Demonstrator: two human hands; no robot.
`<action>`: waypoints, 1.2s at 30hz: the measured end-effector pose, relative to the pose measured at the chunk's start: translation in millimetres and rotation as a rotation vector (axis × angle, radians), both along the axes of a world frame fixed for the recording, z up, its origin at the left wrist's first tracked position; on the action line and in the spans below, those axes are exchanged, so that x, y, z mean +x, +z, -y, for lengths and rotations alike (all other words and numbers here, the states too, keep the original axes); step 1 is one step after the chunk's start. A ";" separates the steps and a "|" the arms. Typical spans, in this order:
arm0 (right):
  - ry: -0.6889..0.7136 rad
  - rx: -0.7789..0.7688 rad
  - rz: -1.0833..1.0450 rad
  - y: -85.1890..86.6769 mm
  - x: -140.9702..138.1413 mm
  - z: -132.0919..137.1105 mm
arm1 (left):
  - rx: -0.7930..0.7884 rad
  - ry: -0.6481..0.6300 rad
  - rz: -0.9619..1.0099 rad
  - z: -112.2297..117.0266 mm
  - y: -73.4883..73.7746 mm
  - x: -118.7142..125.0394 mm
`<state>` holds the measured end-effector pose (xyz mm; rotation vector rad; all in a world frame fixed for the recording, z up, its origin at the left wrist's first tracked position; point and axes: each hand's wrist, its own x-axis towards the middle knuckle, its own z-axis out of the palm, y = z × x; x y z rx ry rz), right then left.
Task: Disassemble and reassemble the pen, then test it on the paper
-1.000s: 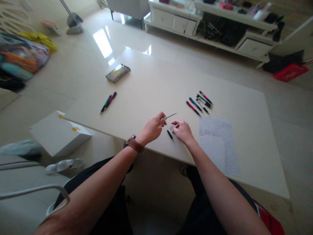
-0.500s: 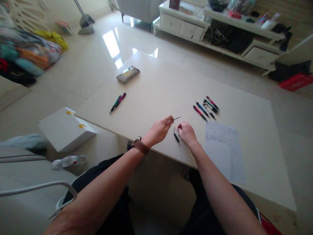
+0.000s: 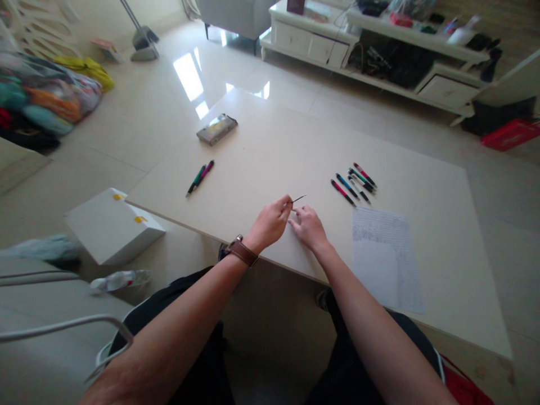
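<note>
My left hand (image 3: 272, 221), with a brown-strapped watch (image 3: 241, 248) on its wrist, pinches a thin dark pen refill (image 3: 298, 199) just above the table. The refill's tip points right and away from me. Close beside it is my right hand (image 3: 310, 226), its thumb and index finger apart and reaching toward the left fingertips. I cannot make out anything between them. The black pen part seen earlier is out of sight. To the right of my hands lie several pens (image 3: 353, 185) and a sheet of paper (image 3: 375, 270) covered partly with writing.
Two pens (image 3: 199, 179) and a grey flat case (image 3: 217, 129) lie on the left of the white table (image 3: 274, 146). A white box (image 3: 113, 225) and a plastic bottle (image 3: 120, 280) are left of the table. A white cabinet (image 3: 304, 42) stands beyond.
My right hand has moved left, up to the left hand, and its thumb and index finger have spread. The black pen part on the table no longer shows. The left hand still pinches the refill.
</note>
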<state>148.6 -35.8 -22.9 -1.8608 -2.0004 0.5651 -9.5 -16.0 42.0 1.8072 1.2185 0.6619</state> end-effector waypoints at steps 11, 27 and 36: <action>0.067 -0.017 0.090 -1.4 -20.0 1.4 | -0.007 0.003 -0.004 -3.1 -0.9 -6.3; -0.422 0.152 -1.102 44.2 32.3 3.3 | -0.021 -0.053 -0.012 6.3 -4.1 10.0; -0.411 0.086 -1.165 49.8 38.9 29.9 | -0.060 -0.114 -0.030 16.8 -8.4 19.2</action>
